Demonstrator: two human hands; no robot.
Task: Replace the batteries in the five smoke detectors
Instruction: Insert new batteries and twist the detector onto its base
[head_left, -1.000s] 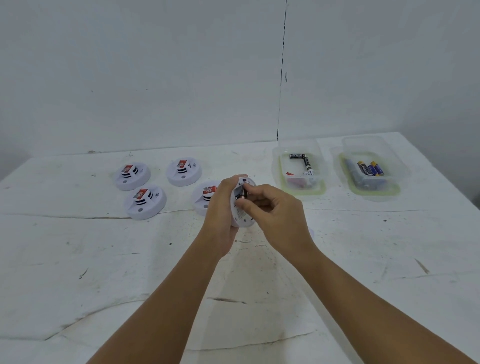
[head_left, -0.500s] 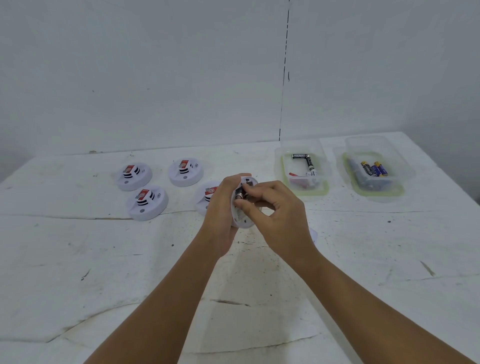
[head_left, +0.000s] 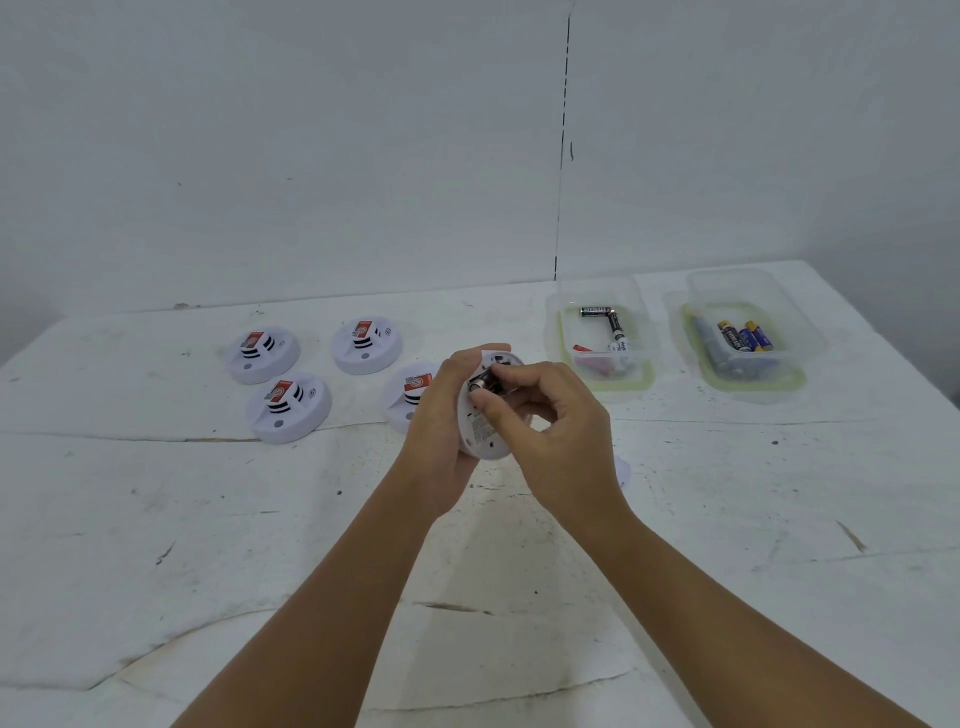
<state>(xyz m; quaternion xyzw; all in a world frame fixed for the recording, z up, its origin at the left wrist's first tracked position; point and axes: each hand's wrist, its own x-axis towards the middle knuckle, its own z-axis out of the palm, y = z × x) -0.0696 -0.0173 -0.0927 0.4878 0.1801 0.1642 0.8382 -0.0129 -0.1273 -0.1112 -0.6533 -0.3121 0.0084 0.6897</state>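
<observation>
While I watch through the head camera, my left hand (head_left: 441, 415) holds a white smoke detector (head_left: 485, 431) tipped on edge above the table (head_left: 156, 519), its open back turned toward my right hand (head_left: 550, 421). The left fingers curl round the detector's rim from behind. My right thumb and fingertips (head_left: 480, 401) pinch a battery (head_left: 485, 385) at the compartment near the top of the detector's back; I cannot tell whether the battery is fully seated.

Four more smoke detectors rest face up on the table to the left: one far left (head_left: 264, 354), one further back (head_left: 367, 345), one nearer me (head_left: 289, 407), and one (head_left: 410, 395) just behind my left hand, partly hidden by it. A small white piece (head_left: 622, 470) shows on the table beyond my right wrist, mostly covered.

To the right stand two clear plastic containers with greenish rims, apart from each other. The nearer container (head_left: 602, 382) holds black batteries (head_left: 610, 322) and some reddish items. The farther container (head_left: 748, 379) holds blue-and-yellow batteries (head_left: 745, 336) beside a grey bundle. A plain white wall (head_left: 311, 156) rises behind the table.
</observation>
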